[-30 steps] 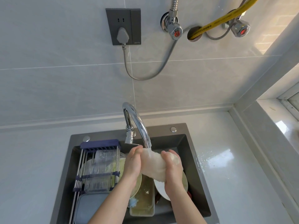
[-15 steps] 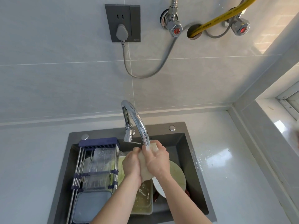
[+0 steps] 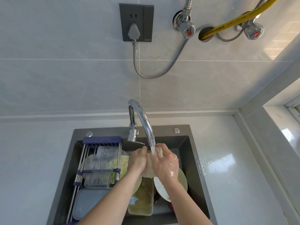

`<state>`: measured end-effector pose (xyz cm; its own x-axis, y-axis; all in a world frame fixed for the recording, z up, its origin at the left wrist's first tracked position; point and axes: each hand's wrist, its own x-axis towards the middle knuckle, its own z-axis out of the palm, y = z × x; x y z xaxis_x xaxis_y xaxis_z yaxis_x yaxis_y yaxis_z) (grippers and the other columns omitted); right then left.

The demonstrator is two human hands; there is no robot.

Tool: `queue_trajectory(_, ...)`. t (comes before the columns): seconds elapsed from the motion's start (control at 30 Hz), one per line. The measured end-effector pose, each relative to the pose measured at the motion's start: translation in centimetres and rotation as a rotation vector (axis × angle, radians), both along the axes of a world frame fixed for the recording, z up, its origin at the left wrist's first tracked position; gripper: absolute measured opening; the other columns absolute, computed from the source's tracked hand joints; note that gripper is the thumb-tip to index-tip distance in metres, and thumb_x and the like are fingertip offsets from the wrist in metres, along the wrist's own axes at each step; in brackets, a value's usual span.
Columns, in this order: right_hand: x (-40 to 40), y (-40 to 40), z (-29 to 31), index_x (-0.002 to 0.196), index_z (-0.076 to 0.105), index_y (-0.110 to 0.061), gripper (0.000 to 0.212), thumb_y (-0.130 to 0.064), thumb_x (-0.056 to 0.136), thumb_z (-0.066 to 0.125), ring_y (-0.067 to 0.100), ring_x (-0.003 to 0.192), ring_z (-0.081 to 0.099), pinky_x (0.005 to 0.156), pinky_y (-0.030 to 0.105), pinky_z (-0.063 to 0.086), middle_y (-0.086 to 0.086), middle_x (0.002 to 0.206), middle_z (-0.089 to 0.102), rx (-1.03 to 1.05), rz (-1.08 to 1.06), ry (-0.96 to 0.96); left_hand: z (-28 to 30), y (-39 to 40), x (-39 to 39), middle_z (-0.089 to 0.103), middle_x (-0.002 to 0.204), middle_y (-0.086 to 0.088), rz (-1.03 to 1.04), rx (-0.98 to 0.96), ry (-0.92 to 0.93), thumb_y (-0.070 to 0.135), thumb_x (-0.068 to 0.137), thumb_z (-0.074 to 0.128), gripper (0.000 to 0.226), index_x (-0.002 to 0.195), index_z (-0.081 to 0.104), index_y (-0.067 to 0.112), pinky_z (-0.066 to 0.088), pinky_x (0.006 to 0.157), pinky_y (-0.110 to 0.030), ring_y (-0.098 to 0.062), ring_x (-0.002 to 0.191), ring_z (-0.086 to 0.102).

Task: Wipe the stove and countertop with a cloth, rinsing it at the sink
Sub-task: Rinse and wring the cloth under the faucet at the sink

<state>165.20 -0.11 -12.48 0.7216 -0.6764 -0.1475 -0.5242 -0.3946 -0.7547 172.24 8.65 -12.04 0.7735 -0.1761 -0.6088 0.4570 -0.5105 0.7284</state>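
Note:
A pale wet cloth point(image 3: 150, 169) is bunched between both my hands under the chrome faucet point(image 3: 142, 120), over the dark sink point(image 3: 191, 153). Water runs from the spout onto the cloth. My left hand point(image 3: 138, 159) grips its left side. My right hand point(image 3: 165, 161), wet and glistening, wraps over its right side. Most of the cloth is hidden by my fingers. The stove is out of view.
A wire rack point(image 3: 99, 163) with clear glass containers spans the sink's left half. Dirty plates point(image 3: 181, 181) and a tub of murky water point(image 3: 142, 200) lie below my hands. Wet white countertop point(image 3: 230, 168) extends right. A socket point(image 3: 136, 21) and valves point(image 3: 186, 28) are on the wall.
My hands have closed together, squeezing the spread-out cloth into a tight bunch under the water stream. The right hand now covers more of the cloth.

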Motion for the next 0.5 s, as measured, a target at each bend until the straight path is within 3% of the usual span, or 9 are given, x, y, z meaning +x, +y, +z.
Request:
queue_trajectory(0.1,-1.2,-0.8,0.3,0.103,0.056,-0.04,0.016,-0.051,0.094,0.062,0.009,0.08,0.063,0.069,0.036,0.056,-0.015,0.084,0.065,0.053,-0.139,-0.031,0.1,-1.4,2.4,0.064,0.095,-0.005,-0.265,0.204,-0.029,0.034,0.106,0.04,0.035,0.088,0.063,0.013,0.042,0.079,-0.035,-0.024,0.088,0.059)
queue_trajectory(0.13,-1.7,-1.0,0.6,0.107,0.055,-0.039,0.02,-0.053,0.094,0.061,0.009,0.083,0.062,0.067,0.034,0.055,-0.015,0.09,0.064,0.093,-0.159,-0.036,0.1,-1.7,3.5,0.066,0.099,-0.008,-0.285,0.189,-0.009,0.032,0.105,0.043,0.033,0.091,0.065,0.011,0.043,0.081,-0.034,-0.025,0.09,0.059)
queue_trajectory(0.23,-2.9,-1.7,0.7,0.116,0.052,-0.034,0.032,-0.055,0.094,0.063,0.012,0.092,0.061,0.063,0.024,0.048,-0.009,0.102,0.06,0.335,-0.239,-0.06,0.7,-2.3,6.5,0.066,0.12,-0.013,-0.212,-0.042,0.076,0.035,0.102,0.044,0.032,0.106,0.067,0.014,0.046,0.097,-0.038,-0.029,0.109,0.06)
queue_trajectory(0.33,-4.2,-2.4,0.3,0.12,0.051,-0.035,0.039,-0.059,0.092,0.063,0.017,0.1,0.06,0.068,0.027,0.047,-0.003,0.111,0.059,0.519,-0.376,-0.075,2.5,-3.0,6.2,0.059,0.114,-0.005,-0.105,-0.164,0.165,0.031,0.109,0.036,0.034,0.126,0.06,0.014,0.039,0.094,-0.038,-0.026,0.111,0.051)
queue_trajectory(0.43,-5.3,-2.0,0.2,0.122,0.05,-0.036,0.048,-0.061,0.084,0.065,0.019,0.103,0.058,0.067,0.028,0.045,-0.004,0.113,0.058,0.624,-0.517,-0.136,1.7,-2.7,3.1,0.058,0.125,-0.002,-0.046,-0.085,-0.005,0.037,0.109,0.042,0.027,0.128,0.052,0.021,0.042,0.098,-0.04,-0.023,0.107,0.051)
queue_trajectory(0.5,-5.4,-1.4,0.6,0.124,0.05,-0.036,0.049,-0.056,0.083,0.069,0.018,0.104,0.059,0.068,0.028,0.047,-0.005,0.115,0.058,0.61,-0.556,-0.222,1.9,-2.1,-0.2,0.053,0.127,0.001,0.105,-0.152,-0.026,0.043,0.105,0.052,0.049,0.147,0.037,0.024,0.04,0.097,-0.038,-0.021,0.11,0.05)
